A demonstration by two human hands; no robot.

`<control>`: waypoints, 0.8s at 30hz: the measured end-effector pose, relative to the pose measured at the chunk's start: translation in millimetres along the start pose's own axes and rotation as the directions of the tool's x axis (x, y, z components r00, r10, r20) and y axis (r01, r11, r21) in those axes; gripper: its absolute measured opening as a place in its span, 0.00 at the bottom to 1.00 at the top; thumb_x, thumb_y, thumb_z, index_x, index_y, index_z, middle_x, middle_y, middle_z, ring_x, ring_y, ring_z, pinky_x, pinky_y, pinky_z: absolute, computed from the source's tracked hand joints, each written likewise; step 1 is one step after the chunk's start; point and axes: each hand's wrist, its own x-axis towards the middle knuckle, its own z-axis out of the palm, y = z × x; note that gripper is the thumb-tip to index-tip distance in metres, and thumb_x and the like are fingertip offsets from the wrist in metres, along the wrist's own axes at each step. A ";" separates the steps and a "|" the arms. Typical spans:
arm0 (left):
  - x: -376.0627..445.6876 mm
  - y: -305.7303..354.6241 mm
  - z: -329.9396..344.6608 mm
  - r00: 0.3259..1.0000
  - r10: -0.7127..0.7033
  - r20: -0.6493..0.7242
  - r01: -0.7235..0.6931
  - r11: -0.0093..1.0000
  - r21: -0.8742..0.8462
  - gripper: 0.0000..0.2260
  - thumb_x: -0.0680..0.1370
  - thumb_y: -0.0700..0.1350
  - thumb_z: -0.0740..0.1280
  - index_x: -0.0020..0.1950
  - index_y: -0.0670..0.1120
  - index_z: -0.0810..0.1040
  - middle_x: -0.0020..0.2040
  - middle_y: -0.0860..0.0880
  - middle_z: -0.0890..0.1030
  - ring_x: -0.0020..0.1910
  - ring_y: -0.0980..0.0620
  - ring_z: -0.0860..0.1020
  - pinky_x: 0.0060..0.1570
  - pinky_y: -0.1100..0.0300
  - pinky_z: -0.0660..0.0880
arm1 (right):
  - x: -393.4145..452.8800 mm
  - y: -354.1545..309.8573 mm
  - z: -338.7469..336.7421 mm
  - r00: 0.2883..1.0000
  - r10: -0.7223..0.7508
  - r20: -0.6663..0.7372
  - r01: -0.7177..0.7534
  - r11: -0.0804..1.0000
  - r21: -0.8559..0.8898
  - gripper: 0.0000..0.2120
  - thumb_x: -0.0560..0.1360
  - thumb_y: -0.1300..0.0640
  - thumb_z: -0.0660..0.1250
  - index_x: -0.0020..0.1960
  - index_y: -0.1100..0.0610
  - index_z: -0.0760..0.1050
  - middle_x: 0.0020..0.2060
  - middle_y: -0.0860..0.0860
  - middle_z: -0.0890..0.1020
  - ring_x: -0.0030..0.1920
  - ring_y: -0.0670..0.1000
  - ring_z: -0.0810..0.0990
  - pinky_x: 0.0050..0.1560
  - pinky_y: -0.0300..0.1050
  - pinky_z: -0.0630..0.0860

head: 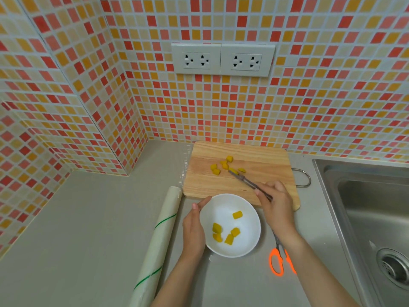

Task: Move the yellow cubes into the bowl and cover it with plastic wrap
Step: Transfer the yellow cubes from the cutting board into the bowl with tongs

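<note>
Nearest: roll of plastic wrap [158, 244] lies on the counter [88, 218] just left of the bowl, untouched. Orange-handled scissors [279, 258] lie partly under the right forearm.

White bowl [247, 222]: left hand [194, 229] cups its left rim, fingers curled against the wall. Several yellow cubes [230, 233] already inside.

Right hand [276, 204] is closed around metal tongs [245, 181] held out over the cutting board [265, 165]. Tips sit among the cubes left on the board [218, 169], touching or nearly touching one; cannot tell whether it is pinched. The fingers themselves are well apart from those cubes; only the tool reaches them.

Risks, as judged:
- Cubes look soft and slick; squeezed too hard or off-centre, one could squirt out and drop between board and bowl.
- The forearm sweeping back could nudge the scissors.
- Bowl seems steadied, so tipping is unlikely unless the left hand lets go.

Farthest: tiled wall [221, 118] with sockets; sink [365, 207] at right.
</note>
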 end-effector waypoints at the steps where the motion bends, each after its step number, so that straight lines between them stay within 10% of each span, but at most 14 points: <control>1: 3.0 1.4 0.4 1.000 0.005 0.004 -0.005 1.000 0.004 0.20 0.83 0.49 0.49 0.54 0.48 0.82 0.52 0.56 0.83 0.48 0.66 0.81 0.42 0.75 0.73 | -8.6 -3.4 -5.4 1.000 -0.025 0.017 0.025 1.000 0.017 0.11 0.72 0.67 0.68 0.53 0.63 0.80 0.38 0.53 0.72 0.38 0.48 0.73 0.39 0.28 0.67; 8: 15.7 7.5 0.4 1.000 0.013 0.010 -0.013 1.000 -0.001 0.20 0.83 0.48 0.50 0.56 0.47 0.81 0.53 0.53 0.83 0.50 0.65 0.81 0.44 0.74 0.73 | -40.9 -5.8 -30.1 0.918 -0.080 0.389 0.140 0.982 -0.129 0.16 0.70 0.61 0.72 0.57 0.53 0.80 0.42 0.49 0.74 0.46 0.50 0.76 0.52 0.48 0.74; 24: 9.1 1.7 -5.7 0.998 0.054 0.011 -0.054 0.997 0.046 0.20 0.83 0.48 0.50 0.59 0.45 0.81 0.58 0.50 0.82 0.61 0.55 0.77 0.62 0.60 0.72 | 70.0 -10.8 48.8 0.948 0.169 0.270 -0.085 0.950 -0.300 0.12 0.75 0.60 0.64 0.56 0.61 0.78 0.53 0.62 0.73 0.55 0.60 0.73 0.50 0.44 0.68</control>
